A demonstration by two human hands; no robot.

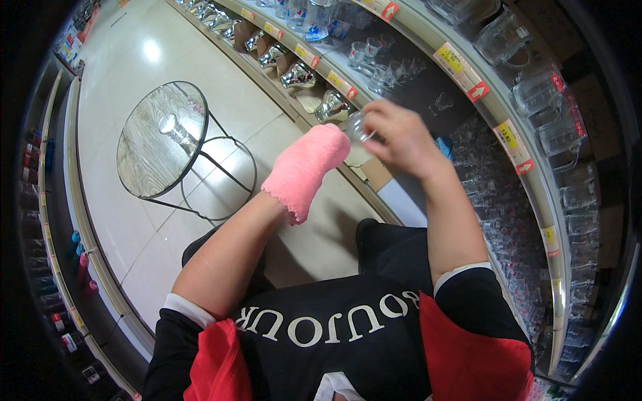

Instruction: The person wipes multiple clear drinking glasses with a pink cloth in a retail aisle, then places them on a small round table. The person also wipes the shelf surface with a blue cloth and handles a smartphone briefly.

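A pink fleecy cloth (313,163) with a scalloped edge covers my left hand (301,175) down to the wrist. It hides the fingers, so their grip does not show. Between the fingertips of my right hand (396,138) is a small clear glass (356,127), partly hidden and blurred. The cloth's rounded end is right beside this glass; whether they touch is unclear. Both hands are raised in front of the lower shelves on the right.
A round low table (150,155) with a wood-grain top and black wire legs bears a clear glass (175,131). Right-hand shelves hold shot glasses (372,47), glass mugs (544,92) and silvery vessels (298,75). Price tags line the shelf edge (456,67). Another shelf (75,200) runs along the left.
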